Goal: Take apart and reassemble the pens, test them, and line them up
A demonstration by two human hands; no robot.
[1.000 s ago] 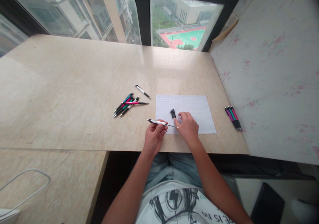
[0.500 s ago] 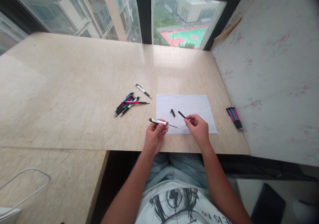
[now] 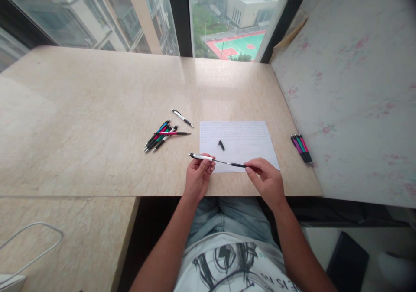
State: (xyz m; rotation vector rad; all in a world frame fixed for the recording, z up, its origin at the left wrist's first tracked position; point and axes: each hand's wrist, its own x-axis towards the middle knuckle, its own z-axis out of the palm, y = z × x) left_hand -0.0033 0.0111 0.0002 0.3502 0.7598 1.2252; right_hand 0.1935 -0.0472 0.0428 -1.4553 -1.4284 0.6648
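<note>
— So, see much around the white barrel (image 3: 198,156)?
— Yep, clamped in the left hand's (image 3: 199,175) fingers over the left edge of the paper (image 3: 242,142), with the refill (image 3: 222,162) aimed at the black grip (image 3: 238,165) pinched in the right hand's (image 3: 268,179) fingers.
— See anything near?
— Just a small black part (image 3: 221,145) on the paper, heaped pens (image 3: 164,133) left, pen row (image 3: 301,149) by the right wall (image 3: 351,110). Close to the desk (image 3: 107,110) edge, with wide room leftward.

The shirt (image 3: 238,268) is white and carries a black print (image 3: 224,256) like a sketch, dark letters (image 3: 276,282) and a small green marking (image 3: 261,254). The trousers (image 3: 242,218) are of pale blue denim, with a seam (image 3: 222,221) visible. The left hand (image 3: 197,177) and the right hand (image 3: 269,183) are bare.
</note>
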